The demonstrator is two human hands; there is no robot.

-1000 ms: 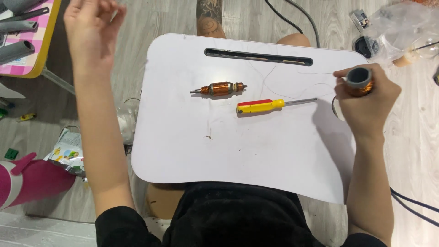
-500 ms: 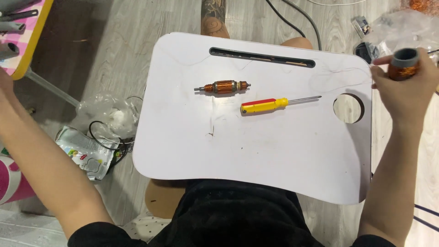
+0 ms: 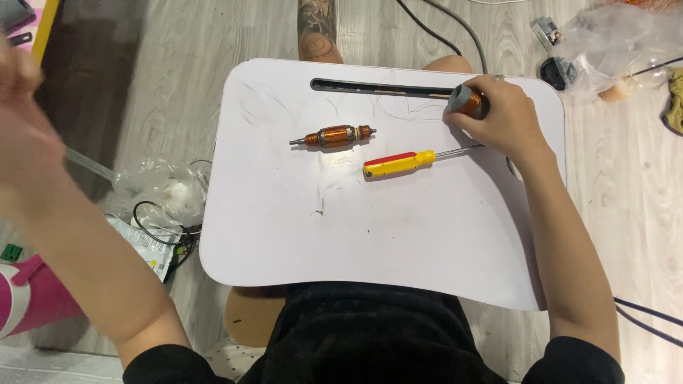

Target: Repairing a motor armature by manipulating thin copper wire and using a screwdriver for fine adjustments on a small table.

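My right hand (image 3: 501,117) grips a small grey and copper-coloured cylinder (image 3: 467,101) over the far right part of the white lap tray (image 3: 370,242). A copper-wound motor armature (image 3: 333,136) lies near the tray's middle. Just in front of it lies a red and yellow screwdriver (image 3: 400,163), its shaft running under my right hand. My left hand (image 3: 25,121) is blurred, out to the left beyond the tray, and I cannot make out anything in it.
A long slot (image 3: 380,89) runs along the tray's far edge. On the wooden floor to the left lie a clear plastic bag (image 3: 160,188), black wire and a pink object (image 3: 28,299). Cables (image 3: 434,28) and a plastic bag (image 3: 612,43) are at the far right.
My right hand brought the cylinder from beyond the tray's right edge to over its far part, covering the round hole. My left hand swung down and out to the left.
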